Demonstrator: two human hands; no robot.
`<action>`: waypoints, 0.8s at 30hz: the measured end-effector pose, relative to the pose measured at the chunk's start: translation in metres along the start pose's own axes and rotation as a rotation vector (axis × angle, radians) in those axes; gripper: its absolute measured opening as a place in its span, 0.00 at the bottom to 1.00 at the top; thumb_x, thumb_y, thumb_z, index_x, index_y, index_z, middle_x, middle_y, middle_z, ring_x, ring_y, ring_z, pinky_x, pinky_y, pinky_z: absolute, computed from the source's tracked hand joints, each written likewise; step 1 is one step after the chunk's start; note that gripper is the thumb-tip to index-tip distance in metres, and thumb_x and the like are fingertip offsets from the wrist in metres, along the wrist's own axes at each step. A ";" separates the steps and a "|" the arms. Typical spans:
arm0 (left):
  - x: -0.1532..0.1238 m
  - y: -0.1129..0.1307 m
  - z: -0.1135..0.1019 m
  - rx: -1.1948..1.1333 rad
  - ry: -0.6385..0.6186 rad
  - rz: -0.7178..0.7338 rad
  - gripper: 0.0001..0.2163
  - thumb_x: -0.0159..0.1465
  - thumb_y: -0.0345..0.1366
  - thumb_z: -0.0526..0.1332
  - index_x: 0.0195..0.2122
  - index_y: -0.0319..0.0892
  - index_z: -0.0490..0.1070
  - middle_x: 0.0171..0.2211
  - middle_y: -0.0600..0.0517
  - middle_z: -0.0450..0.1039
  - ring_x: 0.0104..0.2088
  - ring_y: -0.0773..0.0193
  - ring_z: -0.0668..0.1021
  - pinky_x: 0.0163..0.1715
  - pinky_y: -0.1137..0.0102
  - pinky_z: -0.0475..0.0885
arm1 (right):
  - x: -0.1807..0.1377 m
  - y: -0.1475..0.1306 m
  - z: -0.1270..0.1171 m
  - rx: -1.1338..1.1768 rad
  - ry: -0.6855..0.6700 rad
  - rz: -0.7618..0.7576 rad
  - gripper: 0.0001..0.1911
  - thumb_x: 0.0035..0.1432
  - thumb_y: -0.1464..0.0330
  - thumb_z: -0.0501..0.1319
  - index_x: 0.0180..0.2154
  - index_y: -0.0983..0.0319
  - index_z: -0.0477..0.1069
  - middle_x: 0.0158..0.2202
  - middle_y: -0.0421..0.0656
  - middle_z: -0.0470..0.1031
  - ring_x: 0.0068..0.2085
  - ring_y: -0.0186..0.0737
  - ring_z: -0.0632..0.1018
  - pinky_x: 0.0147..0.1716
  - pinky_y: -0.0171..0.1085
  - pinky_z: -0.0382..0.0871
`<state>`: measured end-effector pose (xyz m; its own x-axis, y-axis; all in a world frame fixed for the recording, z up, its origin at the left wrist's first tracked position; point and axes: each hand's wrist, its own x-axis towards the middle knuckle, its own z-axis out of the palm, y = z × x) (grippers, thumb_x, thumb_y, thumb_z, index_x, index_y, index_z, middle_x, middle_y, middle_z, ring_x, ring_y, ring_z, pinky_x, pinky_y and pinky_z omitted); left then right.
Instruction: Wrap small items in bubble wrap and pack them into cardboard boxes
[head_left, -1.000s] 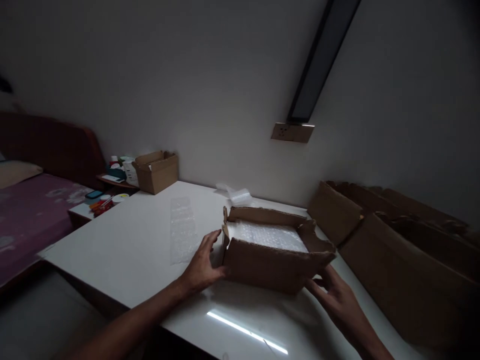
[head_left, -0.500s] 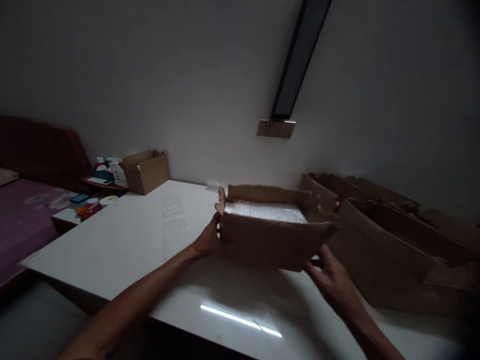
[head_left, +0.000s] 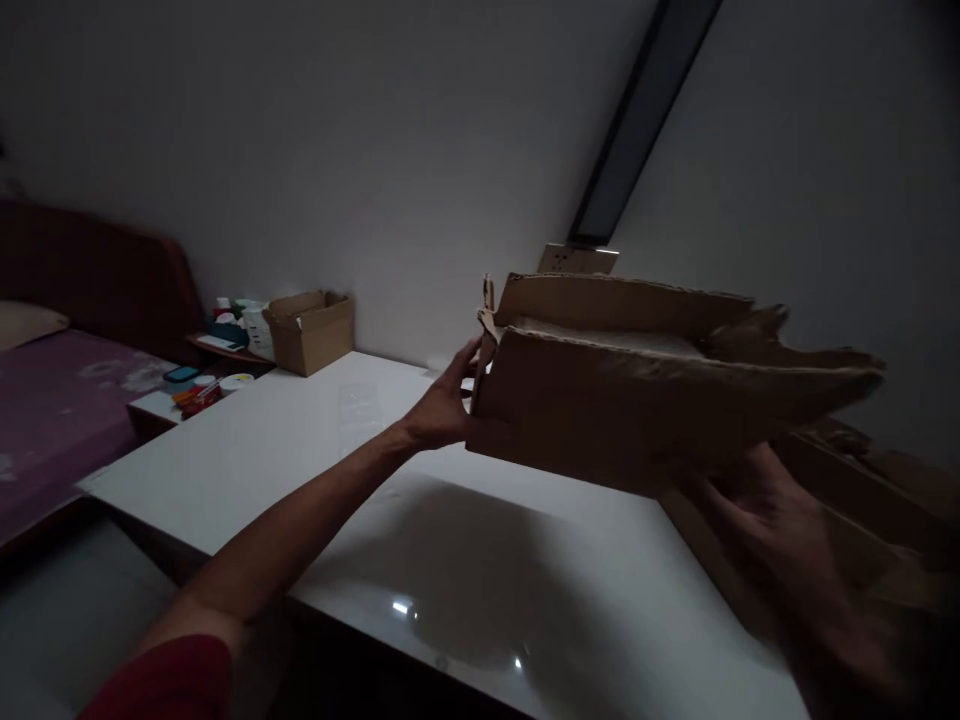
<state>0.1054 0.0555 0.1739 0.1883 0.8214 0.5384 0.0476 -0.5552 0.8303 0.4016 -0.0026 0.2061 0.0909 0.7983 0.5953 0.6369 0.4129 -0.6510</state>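
**A:** Start at the left. What's there?

**B:** A bed (head_left: 52, 400) in shadow, then a small carton (head_left: 311, 330) at the far corner of the white table (head_left: 300, 470). A sheet of bubble wrap (head_left: 358, 408) lies flat on the table nearby.

**A:** And the left hand?

**B:** The left hand (head_left: 442, 405) is out at arm's length. Its grip is clamped on the left end wall of the cardboard box (head_left: 637, 400), with the fingers pressed flat against the board.

**A:** What has changed?

**B:** A second ago the box sat on the table, and half a second ago it was just coming off. Now it hangs well clear above the table, which shows only a shadow beneath. So the lift is done, and the hands carry all the weight.

**A:** Which way does it lie?

**B:** Its long axis runs left to right across the view, with the right end nearer and a little lower. The open top faces up and the torn flaps splay at the right. Only a pale sliver of padding (head_left: 615, 338) shows inside.

**A:** The right hand?

**B:** The right hand (head_left: 765, 510) is under the right bottom corner, palm up. It's blurred, so its grip is probably curled on the base edge. Larger cartons (head_left: 885, 480) lie behind it.
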 end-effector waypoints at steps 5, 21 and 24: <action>-0.024 -0.017 -0.010 -0.082 0.022 -0.090 0.59 0.39 0.40 0.78 0.69 0.48 0.45 0.62 0.39 0.61 0.55 0.45 0.71 0.52 0.53 0.72 | -0.013 0.008 0.018 0.079 -0.138 0.038 0.27 0.53 0.52 0.64 0.53 0.55 0.69 0.43 0.45 0.78 0.40 0.49 0.79 0.34 0.41 0.76; -0.189 -0.027 -0.157 0.239 0.589 -0.160 0.54 0.46 0.44 0.76 0.69 0.49 0.44 0.63 0.41 0.61 0.59 0.45 0.70 0.54 0.53 0.72 | -0.019 -0.027 0.220 0.452 -0.675 -0.237 0.32 0.60 0.58 0.61 0.63 0.57 0.59 0.58 0.51 0.71 0.50 0.47 0.78 0.38 0.41 0.77; -0.227 -0.028 -0.197 0.440 0.808 -0.216 0.52 0.47 0.44 0.75 0.69 0.48 0.46 0.60 0.42 0.64 0.56 0.47 0.74 0.53 0.53 0.72 | -0.034 -0.023 0.265 0.419 -0.761 -0.229 0.36 0.58 0.60 0.62 0.66 0.56 0.56 0.61 0.53 0.69 0.52 0.48 0.77 0.36 0.41 0.77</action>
<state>-0.1316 -0.0894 0.0571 -0.5966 0.6629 0.4523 0.3987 -0.2443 0.8839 0.1809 0.0768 0.0755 -0.6307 0.6895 0.3561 0.2315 0.6051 -0.7617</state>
